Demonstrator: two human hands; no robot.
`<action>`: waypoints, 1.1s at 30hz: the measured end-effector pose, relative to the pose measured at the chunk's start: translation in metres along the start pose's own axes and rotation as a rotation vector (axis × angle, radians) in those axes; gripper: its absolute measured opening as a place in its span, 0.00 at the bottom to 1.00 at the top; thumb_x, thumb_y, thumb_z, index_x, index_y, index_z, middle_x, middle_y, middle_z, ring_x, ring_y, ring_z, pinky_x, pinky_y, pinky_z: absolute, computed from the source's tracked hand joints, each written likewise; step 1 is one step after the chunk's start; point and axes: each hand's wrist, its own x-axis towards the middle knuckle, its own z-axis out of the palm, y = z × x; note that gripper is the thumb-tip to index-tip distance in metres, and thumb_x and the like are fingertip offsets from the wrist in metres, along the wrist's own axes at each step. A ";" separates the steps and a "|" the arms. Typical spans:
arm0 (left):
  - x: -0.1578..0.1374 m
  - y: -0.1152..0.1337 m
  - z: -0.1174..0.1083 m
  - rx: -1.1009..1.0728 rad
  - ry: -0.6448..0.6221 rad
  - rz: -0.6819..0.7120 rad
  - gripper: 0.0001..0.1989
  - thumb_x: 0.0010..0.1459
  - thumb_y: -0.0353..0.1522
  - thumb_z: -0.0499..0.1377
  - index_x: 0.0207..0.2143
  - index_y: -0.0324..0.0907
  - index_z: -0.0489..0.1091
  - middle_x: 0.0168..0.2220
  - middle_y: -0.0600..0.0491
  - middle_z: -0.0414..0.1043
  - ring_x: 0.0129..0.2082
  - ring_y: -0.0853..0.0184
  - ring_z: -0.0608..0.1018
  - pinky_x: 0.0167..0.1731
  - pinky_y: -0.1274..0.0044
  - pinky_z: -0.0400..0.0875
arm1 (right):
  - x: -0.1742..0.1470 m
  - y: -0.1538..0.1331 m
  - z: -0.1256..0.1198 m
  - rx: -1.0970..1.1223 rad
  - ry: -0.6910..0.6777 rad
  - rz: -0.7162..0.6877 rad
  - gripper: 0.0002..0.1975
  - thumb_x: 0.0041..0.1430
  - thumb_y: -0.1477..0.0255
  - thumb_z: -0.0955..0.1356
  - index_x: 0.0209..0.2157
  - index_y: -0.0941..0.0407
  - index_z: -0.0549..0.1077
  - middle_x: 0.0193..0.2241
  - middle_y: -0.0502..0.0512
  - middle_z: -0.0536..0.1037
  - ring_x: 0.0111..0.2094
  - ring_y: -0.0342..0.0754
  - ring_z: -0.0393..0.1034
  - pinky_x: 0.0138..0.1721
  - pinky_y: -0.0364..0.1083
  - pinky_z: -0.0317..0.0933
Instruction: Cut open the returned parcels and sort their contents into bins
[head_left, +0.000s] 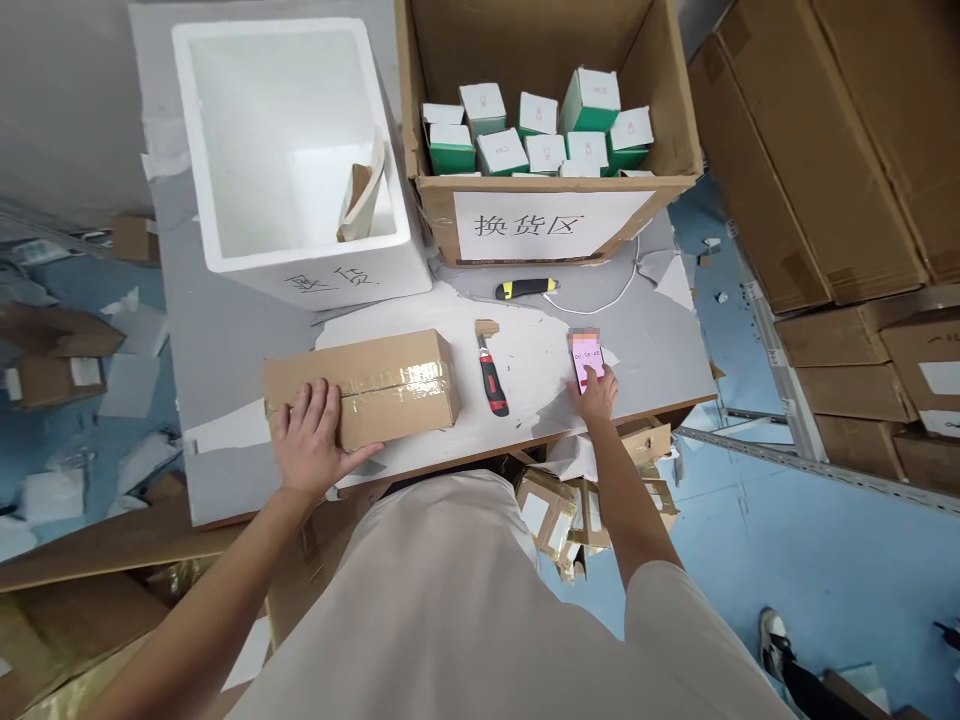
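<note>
My left hand [309, 435] lies with fingers spread on a taped cardboard box [382, 390] at the table's front left. Clear shiny tape runs along its top seam and over its right end. My right hand [598, 393] is at the front right, a finger touching the lit pink screen of a phone [587, 352]. The phone lies on the table with timer digits on it. Between the two hands rests a red and black utility knife [493, 382]. Farther back is a yellow and black utility knife [526, 288].
A white foam box [300, 265] stands at the back left with a cardboard scrap [360, 195] inside. Beside it, an open carton [442, 225] holds several green and white boxes [502, 152]. Stacked cartons [817, 150] line the right; discarded boxes [555, 510] lie below the table. Another person's shoe [774, 640] shows at lower right.
</note>
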 end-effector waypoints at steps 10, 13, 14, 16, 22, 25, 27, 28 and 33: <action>-0.003 0.000 -0.005 -0.048 0.073 0.024 0.54 0.44 0.61 0.54 0.64 0.34 0.49 0.64 0.32 0.49 0.64 0.44 0.53 0.59 0.56 0.44 | -0.020 -0.089 -0.085 0.354 0.262 -0.387 0.30 0.60 0.56 0.60 0.57 0.60 0.57 0.54 0.69 0.62 0.56 0.59 0.55 0.55 0.59 0.52; -0.010 -0.002 -0.010 -0.056 0.133 0.043 0.44 0.49 0.56 0.55 0.60 0.37 0.57 0.62 0.35 0.55 0.63 0.46 0.56 0.60 0.55 0.43 | -0.033 -0.173 -0.114 0.346 0.049 -0.792 0.31 0.60 0.54 0.61 0.58 0.58 0.58 0.55 0.66 0.65 0.56 0.56 0.57 0.56 0.55 0.53; -0.013 -0.003 -0.011 -0.064 0.145 0.054 0.39 0.52 0.54 0.55 0.58 0.39 0.60 0.60 0.36 0.59 0.62 0.48 0.59 0.60 0.55 0.43 | -0.038 -0.201 -0.118 0.293 -0.011 -0.903 0.32 0.59 0.54 0.61 0.59 0.58 0.57 0.57 0.66 0.63 0.58 0.57 0.55 0.57 0.55 0.51; -0.021 -0.004 -0.010 -0.089 0.149 0.083 0.30 0.56 0.49 0.55 0.55 0.41 0.64 0.55 0.39 0.66 0.59 0.51 0.65 0.60 0.56 0.47 | -0.047 -0.252 -0.118 0.131 -0.110 -1.043 0.35 0.59 0.52 0.61 0.62 0.58 0.55 0.61 0.66 0.58 0.61 0.59 0.50 0.59 0.56 0.48; -0.033 -0.011 0.010 -0.165 0.175 0.131 0.22 0.60 0.40 0.53 0.53 0.39 0.66 0.51 0.42 0.71 0.56 0.55 0.68 0.57 0.61 0.58 | -0.061 -0.317 -0.096 -0.332 -0.140 -1.095 0.35 0.61 0.55 0.61 0.64 0.57 0.51 0.65 0.68 0.51 0.63 0.67 0.45 0.58 0.63 0.42; -0.033 -0.013 0.016 -0.190 0.173 0.147 0.22 0.60 0.41 0.53 0.53 0.39 0.66 0.51 0.41 0.71 0.56 0.54 0.68 0.57 0.60 0.59 | -0.048 -0.326 -0.110 -0.391 -0.166 -1.094 0.26 0.66 0.59 0.55 0.59 0.57 0.60 0.57 0.69 0.66 0.57 0.63 0.59 0.53 0.57 0.52; -0.034 -0.013 0.017 -0.203 0.177 0.147 0.22 0.61 0.40 0.53 0.53 0.39 0.66 0.51 0.41 0.70 0.56 0.54 0.68 0.57 0.60 0.58 | -0.032 -0.337 -0.124 -0.393 -0.179 -0.995 0.25 0.66 0.58 0.52 0.52 0.56 0.67 0.46 0.67 0.75 0.49 0.60 0.68 0.47 0.54 0.58; -0.035 -0.012 0.016 -0.209 0.178 0.143 0.21 0.61 0.40 0.53 0.53 0.39 0.66 0.51 0.41 0.70 0.56 0.54 0.68 0.57 0.59 0.58 | -0.023 -0.344 -0.130 -0.384 -0.159 -0.916 0.25 0.66 0.56 0.52 0.49 0.56 0.69 0.42 0.66 0.76 0.46 0.59 0.69 0.45 0.53 0.59; -0.036 -0.008 -0.002 -0.261 0.129 0.114 0.24 0.58 0.41 0.55 0.54 0.39 0.64 0.53 0.40 0.67 0.56 0.54 0.67 0.57 0.60 0.57 | -0.006 -0.371 -0.122 -0.217 -0.025 -0.690 0.24 0.63 0.59 0.60 0.54 0.60 0.65 0.51 0.72 0.69 0.52 0.61 0.64 0.50 0.56 0.56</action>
